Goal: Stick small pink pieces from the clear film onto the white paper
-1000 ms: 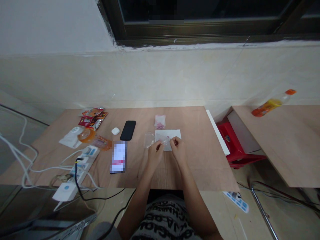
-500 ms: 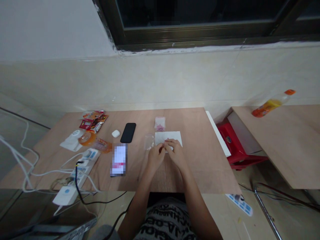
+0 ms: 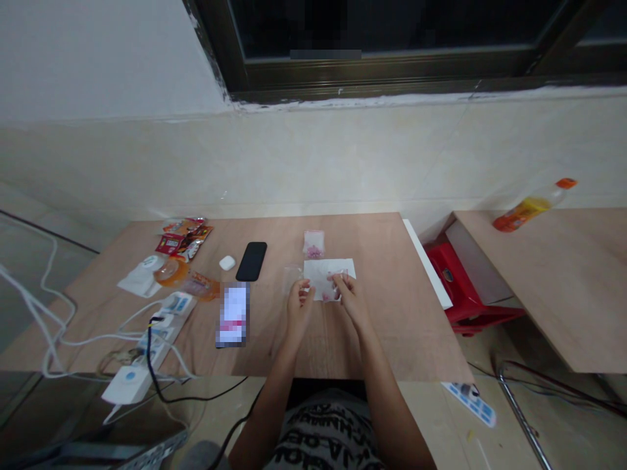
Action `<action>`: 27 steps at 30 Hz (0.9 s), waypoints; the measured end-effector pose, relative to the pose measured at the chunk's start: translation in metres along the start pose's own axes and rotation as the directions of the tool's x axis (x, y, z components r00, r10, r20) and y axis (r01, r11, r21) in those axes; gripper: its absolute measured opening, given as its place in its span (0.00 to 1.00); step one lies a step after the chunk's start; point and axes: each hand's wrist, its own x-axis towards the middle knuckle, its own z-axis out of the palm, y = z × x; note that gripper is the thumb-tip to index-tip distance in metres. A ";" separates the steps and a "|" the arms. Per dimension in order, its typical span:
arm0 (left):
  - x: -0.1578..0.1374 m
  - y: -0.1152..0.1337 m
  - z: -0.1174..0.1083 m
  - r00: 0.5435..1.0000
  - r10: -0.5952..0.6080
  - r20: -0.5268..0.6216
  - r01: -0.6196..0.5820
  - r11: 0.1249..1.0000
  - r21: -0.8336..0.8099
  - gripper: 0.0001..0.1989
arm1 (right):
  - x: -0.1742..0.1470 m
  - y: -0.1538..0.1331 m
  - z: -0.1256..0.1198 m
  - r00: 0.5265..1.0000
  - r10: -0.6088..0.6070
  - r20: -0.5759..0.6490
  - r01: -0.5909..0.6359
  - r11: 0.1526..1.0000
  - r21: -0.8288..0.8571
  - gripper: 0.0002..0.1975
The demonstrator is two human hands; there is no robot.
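Observation:
My left hand (image 3: 298, 303) and my right hand (image 3: 347, 295) rest over a white paper sheet (image 3: 321, 273) on the wooden table (image 3: 392, 313). The fingertips of my right hand pinch something small and pinkish above the sheet; it is too small to name. My left hand has its fingertips pinched near the sheet's left edge, beside a clear little bag (image 3: 291, 274); what it holds is unclear. A small clear bag of pink beads (image 3: 313, 243) lies just beyond the sheet.
A black phone (image 3: 251, 260), a lit phone (image 3: 234, 314), a white earbud case (image 3: 226, 262), snack wrappers (image 3: 182, 236), a power strip (image 3: 161, 320) with cables sit to the left. A red stool (image 3: 458, 287) and a second table with a bottle (image 3: 531, 206) stand right.
My hands were close together over the sheet half a second ago; now they have drawn apart, the left toward the sheet's left edge, the right staying over the sheet.

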 end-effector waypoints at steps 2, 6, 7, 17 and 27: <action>0.003 -0.010 0.000 0.986 -0.138 0.089 0.148 0.983 -0.111 0.20 | 0.001 0.001 -0.001 0.999 0.051 0.016 -0.052 0.997 0.056 0.25; 0.001 -0.013 0.002 0.923 -0.283 0.262 0.344 0.910 -0.231 0.27 | 0.003 0.007 -0.003 0.990 0.129 0.055 -0.134 0.984 0.113 0.28; 0.000 -0.011 0.003 0.923 -0.277 0.266 0.342 0.909 -0.239 0.28 | 0.004 0.010 -0.003 0.989 0.140 0.053 -0.145 0.982 0.119 0.28; 0.000 0.007 -0.005 0.969 -0.123 0.213 0.157 0.976 -0.150 0.18 | 0.005 0.031 -0.002 0.973 0.232 -0.011 -0.227 0.959 0.170 0.26; -0.002 0.030 -0.012 0.971 -0.035 0.235 0.066 0.990 -0.128 0.20 | 0.001 0.035 0.022 0.923 0.348 0.164 -0.378 0.739 0.557 0.20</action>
